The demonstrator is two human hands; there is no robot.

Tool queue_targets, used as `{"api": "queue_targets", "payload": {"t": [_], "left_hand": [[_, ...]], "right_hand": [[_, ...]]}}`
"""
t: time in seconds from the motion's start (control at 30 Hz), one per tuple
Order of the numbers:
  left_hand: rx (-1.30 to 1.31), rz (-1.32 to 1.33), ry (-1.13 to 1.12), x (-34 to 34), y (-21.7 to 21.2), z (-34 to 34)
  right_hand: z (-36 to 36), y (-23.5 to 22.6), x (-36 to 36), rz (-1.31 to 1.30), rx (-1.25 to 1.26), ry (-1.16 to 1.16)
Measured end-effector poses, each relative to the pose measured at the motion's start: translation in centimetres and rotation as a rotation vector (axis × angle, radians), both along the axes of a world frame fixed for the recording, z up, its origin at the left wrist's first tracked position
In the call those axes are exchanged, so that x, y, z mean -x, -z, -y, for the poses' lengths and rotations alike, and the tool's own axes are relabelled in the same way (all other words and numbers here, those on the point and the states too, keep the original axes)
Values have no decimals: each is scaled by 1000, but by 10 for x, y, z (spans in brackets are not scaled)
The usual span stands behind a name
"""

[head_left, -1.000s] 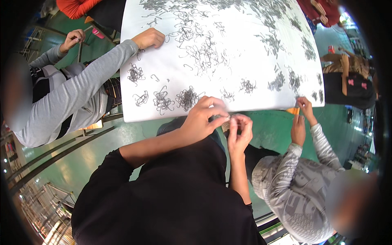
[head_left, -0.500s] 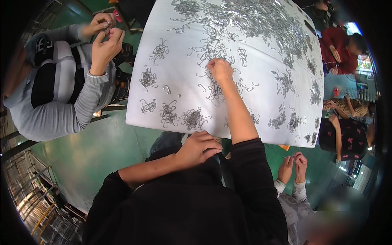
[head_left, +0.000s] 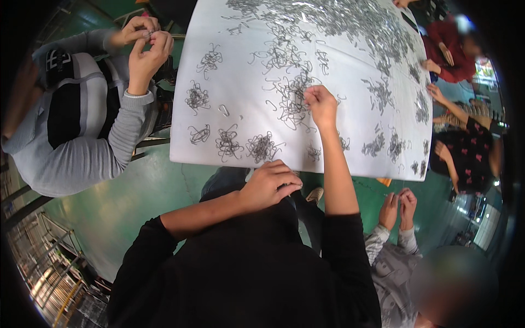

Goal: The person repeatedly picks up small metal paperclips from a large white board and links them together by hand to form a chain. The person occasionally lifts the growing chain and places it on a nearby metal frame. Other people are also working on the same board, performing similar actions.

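Over the white-covered table (head_left: pixel 251 117), my right hand (head_left: pixel 322 106) is at the right side of a loose pile of thin bent wire hooks (head_left: pixel 292 104). Its thumb and fingertips are pinched together, and I cannot make out what is between them. My left hand (head_left: pixel 270 186) hangs just off the near table edge, with thumb and fingers closed together. Whatever it may hold is too small to name. Just beyond it on the table lies a dense clump of hooks (head_left: pixel 262 146), with another clump (head_left: pixel 228 143) to its left.
A big heap of small metal pieces (head_left: pixel 328 27) covers the far side. Smaller clumps (head_left: pixel 374 145) lie to the right. A person in a grey sweater (head_left: pixel 87 126) sits left, another in patterned grey (head_left: pixel 394 273) at lower right; more people line the right edge.
My right hand has moved right and a little nearer along the hook pile. My left hand keeps its closed pose by the edge. The view has shifted slightly.
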State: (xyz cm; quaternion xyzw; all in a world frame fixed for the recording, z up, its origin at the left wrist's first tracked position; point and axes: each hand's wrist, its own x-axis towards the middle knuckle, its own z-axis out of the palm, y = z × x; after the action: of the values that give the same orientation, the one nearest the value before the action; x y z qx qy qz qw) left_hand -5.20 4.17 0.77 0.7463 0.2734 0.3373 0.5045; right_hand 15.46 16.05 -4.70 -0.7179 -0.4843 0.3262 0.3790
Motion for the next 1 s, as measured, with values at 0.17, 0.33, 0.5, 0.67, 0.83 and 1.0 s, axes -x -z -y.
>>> {"api": "queue_targets", "payload": {"t": [0.17, 0.33, 0.5, 0.67, 0.83, 1.0], "left_hand": [[-48, 19, 41, -7, 0, -3], [-68, -22, 94, -14, -4, 0], [-87, -78, 142, -22, -8, 6], [-66, -70, 148, -36, -9, 12], [-88, -123, 172, -48, -11, 13], [-140, -63, 307, -64, -9, 3]], "right_hand": [[126, -76, 17, -523, -116, 210], [203, -108, 48, -669, -161, 407], [233, -109, 52, -658, -209, 540], [242, -105, 47, -704, -212, 582], [246, -98, 49, -566, -318, 653], [252, -86, 53, -151, -433, 668]]}}
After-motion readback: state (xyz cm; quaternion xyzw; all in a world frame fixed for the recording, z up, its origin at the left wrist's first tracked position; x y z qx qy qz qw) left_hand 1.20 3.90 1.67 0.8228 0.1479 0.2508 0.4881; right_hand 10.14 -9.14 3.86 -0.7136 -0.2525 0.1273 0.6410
